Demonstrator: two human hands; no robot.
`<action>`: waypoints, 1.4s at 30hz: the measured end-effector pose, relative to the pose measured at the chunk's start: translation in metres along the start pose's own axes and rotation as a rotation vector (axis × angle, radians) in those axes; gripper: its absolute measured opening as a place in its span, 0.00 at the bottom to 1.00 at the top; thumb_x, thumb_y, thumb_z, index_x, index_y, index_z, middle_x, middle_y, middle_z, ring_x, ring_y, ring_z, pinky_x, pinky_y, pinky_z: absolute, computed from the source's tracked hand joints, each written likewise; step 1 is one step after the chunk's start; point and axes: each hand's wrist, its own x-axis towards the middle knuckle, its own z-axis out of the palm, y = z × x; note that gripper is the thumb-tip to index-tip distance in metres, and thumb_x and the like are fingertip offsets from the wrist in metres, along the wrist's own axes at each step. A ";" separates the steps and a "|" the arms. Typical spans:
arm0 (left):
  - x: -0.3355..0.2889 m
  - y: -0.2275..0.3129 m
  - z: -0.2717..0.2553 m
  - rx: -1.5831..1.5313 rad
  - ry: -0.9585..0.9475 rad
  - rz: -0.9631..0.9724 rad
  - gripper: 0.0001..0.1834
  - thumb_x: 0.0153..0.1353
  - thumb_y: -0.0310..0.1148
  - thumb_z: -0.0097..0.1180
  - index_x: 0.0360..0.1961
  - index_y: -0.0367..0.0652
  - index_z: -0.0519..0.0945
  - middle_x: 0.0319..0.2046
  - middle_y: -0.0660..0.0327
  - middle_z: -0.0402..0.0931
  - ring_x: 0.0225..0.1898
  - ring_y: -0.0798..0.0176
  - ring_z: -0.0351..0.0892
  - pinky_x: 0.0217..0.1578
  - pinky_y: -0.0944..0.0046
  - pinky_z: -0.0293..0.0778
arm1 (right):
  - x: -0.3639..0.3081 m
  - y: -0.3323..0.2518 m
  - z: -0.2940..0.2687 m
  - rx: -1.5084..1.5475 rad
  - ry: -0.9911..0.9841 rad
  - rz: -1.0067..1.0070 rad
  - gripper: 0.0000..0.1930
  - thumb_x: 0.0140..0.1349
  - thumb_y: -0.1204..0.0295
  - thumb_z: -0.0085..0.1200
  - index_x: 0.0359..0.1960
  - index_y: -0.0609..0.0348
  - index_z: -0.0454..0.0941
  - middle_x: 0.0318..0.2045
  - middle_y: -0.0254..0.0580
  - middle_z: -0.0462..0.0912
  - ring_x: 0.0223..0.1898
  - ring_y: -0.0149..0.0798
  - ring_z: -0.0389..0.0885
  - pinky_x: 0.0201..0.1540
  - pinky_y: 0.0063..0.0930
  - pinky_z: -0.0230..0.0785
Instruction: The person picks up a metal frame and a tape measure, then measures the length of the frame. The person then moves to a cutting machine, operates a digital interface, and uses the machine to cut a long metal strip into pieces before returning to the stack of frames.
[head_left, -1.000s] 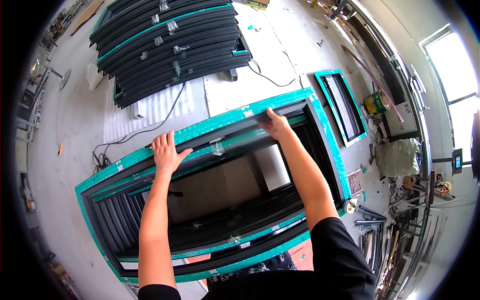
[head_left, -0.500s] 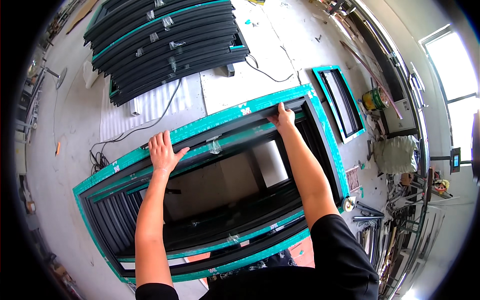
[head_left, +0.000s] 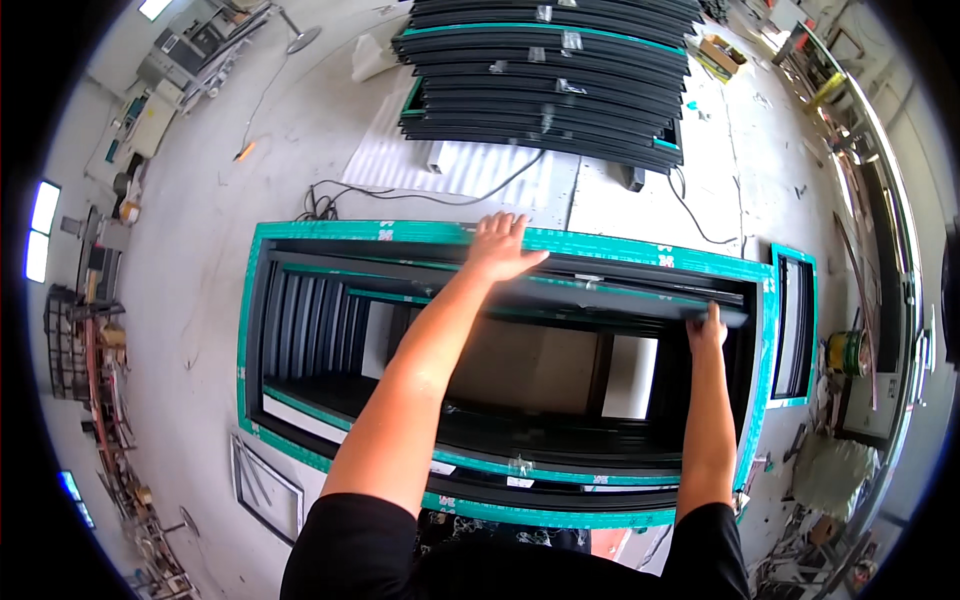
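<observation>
Before me lies a stack of large rectangular dark frames, the top frame (head_left: pixel 340 232) edged in green protective film. My left hand (head_left: pixel 500 248) rests on its far rail with the fingers spread and the thumb pointing right. My right hand (head_left: pixel 708 332) grips a long dark grey bar (head_left: pixel 610 298) near its right end. The bar slants across the opening just inside the far rail, and its middle is blurred. How far it runs on the left, behind my left hand, I cannot tell. Through the opening show the frames beneath and a brownish panel (head_left: pixel 520 365).
A tall stack of dark frames (head_left: pixel 540 95) stands beyond, with a black cable (head_left: pixel 450 200) on the floor before it. To the right are a smaller green-edged frame (head_left: pixel 811 320) and a tin (head_left: pixel 848 353). A thin frame (head_left: pixel 237 465) lies at lower left.
My view has turned, so the frames now lie straighter. My right hand has drawn the bar's right end nearer to me, away from the far rail. My left hand stays on that rail.
</observation>
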 end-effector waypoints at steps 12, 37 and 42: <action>-0.060 -0.003 0.004 -0.022 0.115 -0.055 0.45 0.63 0.64 0.44 0.69 0.39 0.58 0.69 0.43 0.53 0.72 0.44 0.48 0.69 0.41 0.44 | -0.164 -0.018 -0.113 0.132 -0.155 -0.008 0.13 0.62 0.61 0.59 0.40 0.54 0.75 0.36 0.37 0.81 0.39 0.36 0.81 0.39 0.32 0.78; -0.288 0.120 -0.091 -0.317 0.048 0.119 0.16 0.48 0.39 0.69 0.28 0.40 0.78 0.26 0.56 0.78 0.32 0.51 0.79 0.33 0.56 0.73 | -0.310 -0.024 -0.231 -1.860 -1.145 -0.713 0.29 0.51 0.44 0.62 0.45 0.55 0.79 0.43 0.47 0.78 0.49 0.50 0.75 0.52 0.43 0.69; -0.323 0.136 -0.102 -0.279 -0.074 0.059 0.17 0.46 0.40 0.70 0.29 0.40 0.78 0.28 0.55 0.79 0.33 0.49 0.79 0.35 0.54 0.74 | -0.291 -0.007 -0.238 -1.830 -1.215 -0.661 0.28 0.55 0.40 0.55 0.37 0.55 0.80 0.37 0.45 0.76 0.47 0.49 0.75 0.51 0.42 0.69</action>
